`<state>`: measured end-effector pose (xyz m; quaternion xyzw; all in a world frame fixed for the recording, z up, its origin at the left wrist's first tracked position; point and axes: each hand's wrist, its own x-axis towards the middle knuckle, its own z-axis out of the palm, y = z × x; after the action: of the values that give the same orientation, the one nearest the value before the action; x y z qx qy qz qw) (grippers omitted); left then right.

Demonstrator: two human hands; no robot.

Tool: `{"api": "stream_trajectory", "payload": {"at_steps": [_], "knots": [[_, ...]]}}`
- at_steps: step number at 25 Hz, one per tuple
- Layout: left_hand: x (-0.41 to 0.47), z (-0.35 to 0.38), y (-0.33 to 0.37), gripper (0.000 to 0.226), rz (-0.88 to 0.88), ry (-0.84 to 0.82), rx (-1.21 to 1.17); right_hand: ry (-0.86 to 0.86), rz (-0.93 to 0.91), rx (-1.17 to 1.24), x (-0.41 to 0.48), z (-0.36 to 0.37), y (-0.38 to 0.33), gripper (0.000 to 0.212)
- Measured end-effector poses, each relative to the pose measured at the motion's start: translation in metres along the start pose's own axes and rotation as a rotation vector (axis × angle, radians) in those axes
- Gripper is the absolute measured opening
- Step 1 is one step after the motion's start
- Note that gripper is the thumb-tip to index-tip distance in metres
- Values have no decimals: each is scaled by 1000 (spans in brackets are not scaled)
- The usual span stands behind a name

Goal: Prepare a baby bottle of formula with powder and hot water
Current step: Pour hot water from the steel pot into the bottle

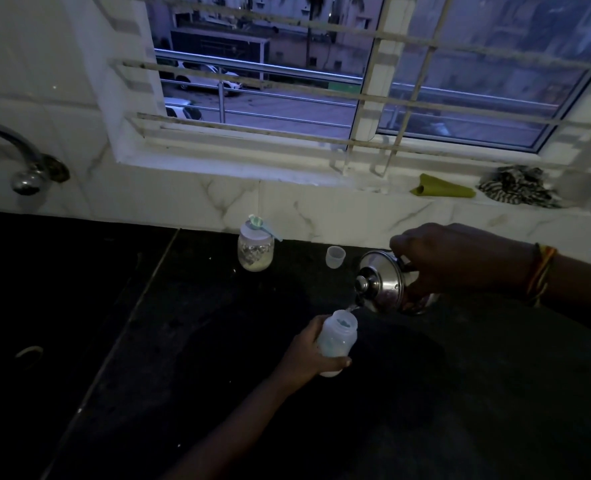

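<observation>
Two hands work over a dark stone counter [183,341] in dim light. At lower centre of the frame, the left hand [304,351] wraps its fingers and thumb round the lower body of the bottle [337,337]. The bottle is a squat, translucent white plastic one, open at the mouth and leaning slightly to the right, with something pale at its base. Bluish markings show on its wall but are too dim to read. Just above and right of it, the right hand [453,258] grips a polished steel kettle [387,282] by its handle. Coloured threads [540,271] circle that wrist. The kettle is tipped to the left, its domed, knobbed lid facing the camera. A thin stream of water [353,308] runs from its spout into the bottle's mouth. Against the marble-veined tile wall at centre stands a clear, rounded jar [255,251] part filled with pale powder. A light blue-green scoop [261,225] lies across its white lid. A small translucent cup [335,257] sits between jar and kettle. A chrome tap [20,150] curves in at upper left. On the sill [287,171] at right lie a folded green cloth [443,191] and a crumpled striped cloth [519,187].
</observation>
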<state>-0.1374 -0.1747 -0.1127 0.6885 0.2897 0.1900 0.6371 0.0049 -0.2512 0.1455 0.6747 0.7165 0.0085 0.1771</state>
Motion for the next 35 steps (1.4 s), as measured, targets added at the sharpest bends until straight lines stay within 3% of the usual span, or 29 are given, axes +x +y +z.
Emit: {"api": "stream_trajectory", "payload": {"at_steps": [11, 25, 35], "knots": [[-3, -2, 7, 93, 18, -120, 78, -24, 12, -63, 2, -5, -1, 41], [-5, -9, 10, 76, 45, -112, -41, -42, 9, -122, 1, -24, 1, 44], [-4, -13, 14, 79, 52, -131, -30, -45, 1, -132, 9, -31, 9, 45]]}}
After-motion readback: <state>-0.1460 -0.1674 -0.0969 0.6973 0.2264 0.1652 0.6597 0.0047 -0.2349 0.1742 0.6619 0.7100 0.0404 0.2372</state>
